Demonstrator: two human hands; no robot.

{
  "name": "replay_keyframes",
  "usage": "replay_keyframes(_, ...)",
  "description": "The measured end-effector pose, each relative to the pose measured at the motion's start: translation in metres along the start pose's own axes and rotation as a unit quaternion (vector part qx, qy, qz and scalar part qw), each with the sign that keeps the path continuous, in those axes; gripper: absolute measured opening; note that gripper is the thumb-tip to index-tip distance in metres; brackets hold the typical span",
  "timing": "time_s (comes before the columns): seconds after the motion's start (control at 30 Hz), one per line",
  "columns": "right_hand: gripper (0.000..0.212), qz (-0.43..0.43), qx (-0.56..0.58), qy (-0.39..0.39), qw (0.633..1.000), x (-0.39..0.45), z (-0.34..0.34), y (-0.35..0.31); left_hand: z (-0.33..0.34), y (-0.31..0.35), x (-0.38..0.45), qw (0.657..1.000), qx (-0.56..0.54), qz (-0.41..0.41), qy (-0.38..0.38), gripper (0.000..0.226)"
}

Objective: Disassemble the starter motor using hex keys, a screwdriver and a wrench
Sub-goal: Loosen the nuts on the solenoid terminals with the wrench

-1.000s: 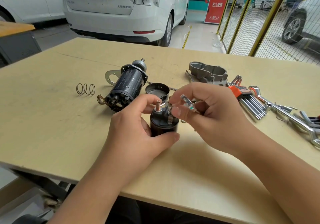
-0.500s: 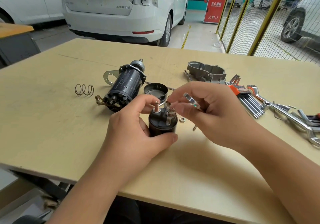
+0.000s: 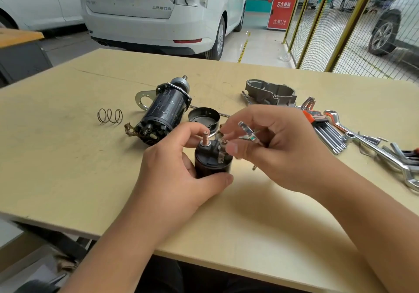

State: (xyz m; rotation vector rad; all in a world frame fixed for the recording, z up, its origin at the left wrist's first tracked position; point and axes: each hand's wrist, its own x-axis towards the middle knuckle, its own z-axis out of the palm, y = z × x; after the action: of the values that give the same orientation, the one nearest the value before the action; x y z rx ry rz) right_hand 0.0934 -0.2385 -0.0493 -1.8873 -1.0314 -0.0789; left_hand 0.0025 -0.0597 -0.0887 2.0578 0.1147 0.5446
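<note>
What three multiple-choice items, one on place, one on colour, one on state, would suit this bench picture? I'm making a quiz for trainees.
1. Where does the coil spring lie?
A. left of the motor body
B. among the hex keys
C. in the round cap

2. What colour is the hex keys' holder?
A. blue
B. orange
C. green

3. How is the solenoid held?
A. lying untouched
B. left hand grips it upright
C. clamped in a vise

Key:
1 A, the spring lies on the table left of the motor.
2 B, the holder is orange.
3 B, left fingers wrap it, studs upward, while the right hand works at a stud.
</note>
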Motion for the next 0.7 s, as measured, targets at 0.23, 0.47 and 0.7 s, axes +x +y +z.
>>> replay_keyframes(0.23, 0.022, 0.006, 0.036, 0.016, 0.999, 0.001, 0.014, 0.001, 0.0, 0.001, 0.0, 1.0, 0.0, 0.003, -0.002, 0.065)
replay_keyframes(0.47, 0.02, 0.011, 0.048, -0.004, 0.999, 0.001, 0.002, 0.0, 0.001, 0.001, 0.0, 1.0, -0.002, 0.001, 0.0, 0.065)
replay_keyframes(0.7, 0.019, 0.008, 0.056, 0.007, 0.998, 0.001, 0.007, 0.001, 0.0, 0.002, 0.0, 1.0, -0.003, 0.005, -0.002, 0.063)
